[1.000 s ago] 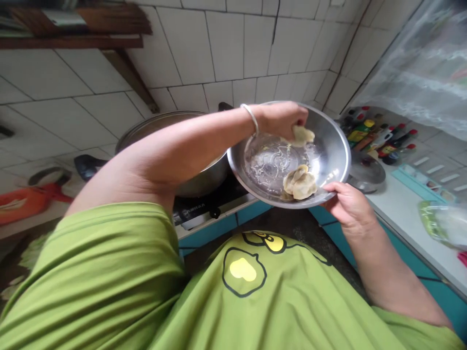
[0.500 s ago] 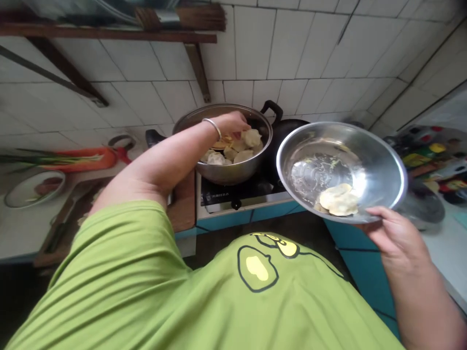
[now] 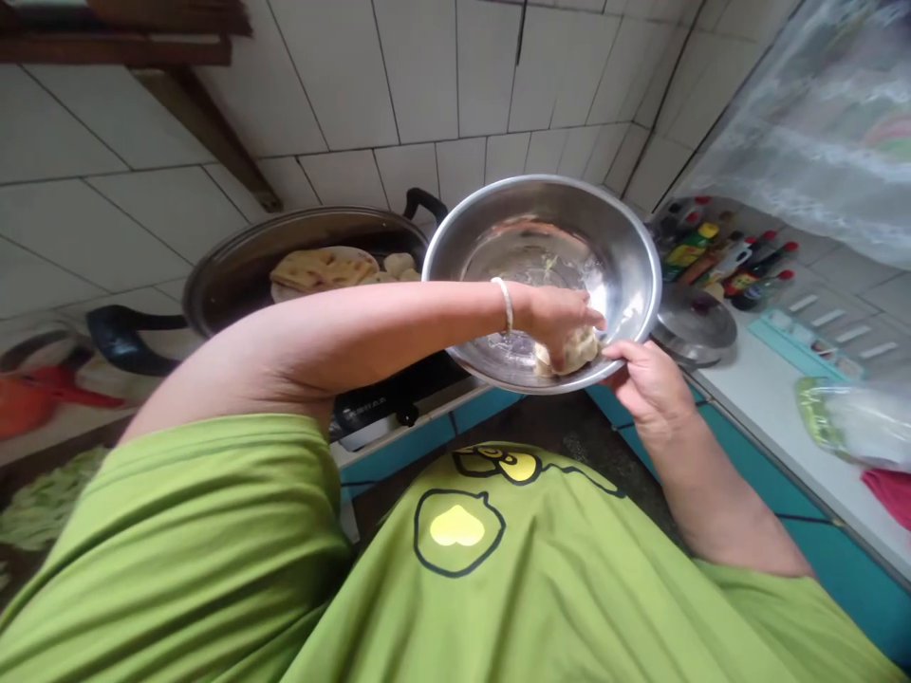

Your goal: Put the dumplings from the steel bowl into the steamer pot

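Note:
My left hand (image 3: 562, 321), with a bracelet at its wrist, reaches down into a steel bowl (image 3: 484, 223). Its fingers curl around pale dumplings (image 3: 578, 353) low on the near side of the bowl. My right hand (image 3: 644, 375) grips the bowl's near right rim, thumb on top and fingers beneath, holding it tilted toward me. Smears of residue mark the bowl's inside. A wide steel pot (image 3: 228, 270) stands to the left, partly behind my left arm. In it show browned flat pieces (image 3: 320, 268) and pale dumplings (image 3: 399, 267).
Below the pot is a black stove (image 3: 370, 410). Several sauce bottles (image 3: 694, 249) and a metal lid (image 3: 694, 323) stand at the right, near a plastic bag (image 3: 854, 417) on the counter. Chopped greens (image 3: 53, 498) lie at the far left. A tiled wall (image 3: 419, 85) closes the back.
My left hand has moved from the pot into the bowl and closed around the dumplings there. My right hand still holds the bowl. The view has swung to the right.

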The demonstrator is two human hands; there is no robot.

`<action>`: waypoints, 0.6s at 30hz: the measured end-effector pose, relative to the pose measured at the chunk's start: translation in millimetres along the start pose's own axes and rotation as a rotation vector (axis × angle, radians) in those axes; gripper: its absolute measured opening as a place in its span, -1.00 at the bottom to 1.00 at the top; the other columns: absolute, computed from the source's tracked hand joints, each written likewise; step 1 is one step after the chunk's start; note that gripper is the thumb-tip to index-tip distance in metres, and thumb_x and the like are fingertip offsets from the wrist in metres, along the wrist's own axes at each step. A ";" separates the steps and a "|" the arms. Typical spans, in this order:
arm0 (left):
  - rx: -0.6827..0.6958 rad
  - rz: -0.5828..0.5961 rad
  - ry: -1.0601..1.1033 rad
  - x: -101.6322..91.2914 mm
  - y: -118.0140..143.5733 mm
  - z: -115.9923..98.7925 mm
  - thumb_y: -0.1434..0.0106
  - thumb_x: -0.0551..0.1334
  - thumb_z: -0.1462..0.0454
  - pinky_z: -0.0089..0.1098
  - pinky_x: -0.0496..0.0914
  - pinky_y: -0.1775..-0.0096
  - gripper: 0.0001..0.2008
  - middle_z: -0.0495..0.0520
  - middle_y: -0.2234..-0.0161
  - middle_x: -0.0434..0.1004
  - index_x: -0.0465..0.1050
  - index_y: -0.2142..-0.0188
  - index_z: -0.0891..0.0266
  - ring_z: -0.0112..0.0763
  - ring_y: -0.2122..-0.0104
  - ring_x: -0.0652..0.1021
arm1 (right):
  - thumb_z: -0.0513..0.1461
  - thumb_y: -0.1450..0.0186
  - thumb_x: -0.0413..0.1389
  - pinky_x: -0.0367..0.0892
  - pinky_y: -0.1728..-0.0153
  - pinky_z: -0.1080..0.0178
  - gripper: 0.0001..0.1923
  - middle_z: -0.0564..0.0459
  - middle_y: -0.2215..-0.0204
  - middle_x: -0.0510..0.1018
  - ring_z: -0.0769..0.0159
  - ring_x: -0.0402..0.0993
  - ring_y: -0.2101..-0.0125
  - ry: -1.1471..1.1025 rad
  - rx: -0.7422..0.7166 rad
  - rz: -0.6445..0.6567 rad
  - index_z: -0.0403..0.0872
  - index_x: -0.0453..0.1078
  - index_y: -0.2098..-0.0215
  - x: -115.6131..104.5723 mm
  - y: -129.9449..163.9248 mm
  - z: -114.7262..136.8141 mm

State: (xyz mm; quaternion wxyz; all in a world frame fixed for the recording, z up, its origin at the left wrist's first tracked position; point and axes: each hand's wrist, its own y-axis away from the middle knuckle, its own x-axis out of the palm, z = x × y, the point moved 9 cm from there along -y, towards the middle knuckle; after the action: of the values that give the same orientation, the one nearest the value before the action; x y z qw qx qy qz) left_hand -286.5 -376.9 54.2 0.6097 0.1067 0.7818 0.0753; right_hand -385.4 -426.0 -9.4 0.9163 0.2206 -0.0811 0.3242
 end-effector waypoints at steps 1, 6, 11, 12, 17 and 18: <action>-0.015 0.021 0.011 4.2 -5.2 2.7 0.15 0.58 0.07 -0.20 0.42 -0.10 -0.01 0.14 -0.19 0.50 0.42 -0.33 -0.04 0.04 -0.10 0.53 | -0.40 0.13 0.20 0.59 0.47 0.21 -0.67 0.18 0.53 0.57 0.32 0.49 0.57 -0.001 0.005 0.002 -0.03 0.43 0.37 -1.3 -0.4 -2.3; -0.079 0.052 0.031 8.6 -6.2 12.0 0.28 0.62 0.01 -0.17 0.43 -0.08 0.03 0.20 -0.16 0.51 0.47 -0.24 0.07 0.12 -0.08 0.53 | -0.41 0.14 0.20 0.59 0.46 0.25 -0.66 0.17 0.50 0.58 0.32 0.52 0.52 -0.003 0.024 -0.008 -0.02 0.42 0.37 -8.9 -2.1 -11.2; -0.041 0.015 0.102 16.6 5.0 11.8 0.21 0.62 0.07 -0.19 0.45 -0.02 0.00 0.21 -0.14 0.54 0.36 -0.23 0.14 0.05 -0.01 0.59 | -0.43 0.14 0.22 0.62 0.43 0.24 -0.71 0.15 0.52 0.57 0.28 0.57 0.49 -0.005 0.062 -0.049 -0.03 0.37 0.45 -11.1 -2.5 -12.4; -0.037 0.003 0.135 18.0 8.0 11.2 0.17 0.61 0.09 -0.20 0.45 -0.01 -0.04 0.18 -0.11 0.57 0.33 -0.22 0.13 0.02 0.00 0.60 | -0.44 0.15 0.22 0.63 0.43 0.25 -0.70 0.14 0.52 0.58 0.27 0.58 0.49 -0.015 0.054 -0.064 -0.04 0.38 0.46 -12.6 -2.9 -10.5; -0.127 -0.250 0.259 -22.1 53.2 26.3 0.00 0.53 0.22 -0.17 0.45 0.05 -0.23 0.16 -0.03 0.59 0.30 -0.18 0.11 -0.05 0.02 0.60 | -0.49 0.20 0.27 0.63 0.45 0.36 -0.66 0.05 0.44 0.65 0.30 0.58 0.50 -0.044 0.036 -0.049 -0.09 0.48 0.45 -28.3 -13.3 -6.0; -0.150 -0.332 0.288 -40.5 73.7 35.2 -0.03 0.52 0.23 -0.18 0.45 0.06 -0.27 0.17 -0.03 0.59 0.29 -0.16 0.13 -0.08 0.02 0.59 | -0.50 0.21 0.28 0.62 0.45 0.39 -0.65 0.05 0.43 0.66 0.31 0.58 0.50 -0.032 0.034 -0.055 -0.08 0.49 0.45 -35.3 -16.7 -5.9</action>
State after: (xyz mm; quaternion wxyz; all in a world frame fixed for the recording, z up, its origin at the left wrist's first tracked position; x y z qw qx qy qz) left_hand -237.4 -316.6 101.7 0.5021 -0.0809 0.8597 0.0464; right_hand -402.3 -454.6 -30.9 0.9195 0.2435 -0.0842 0.2968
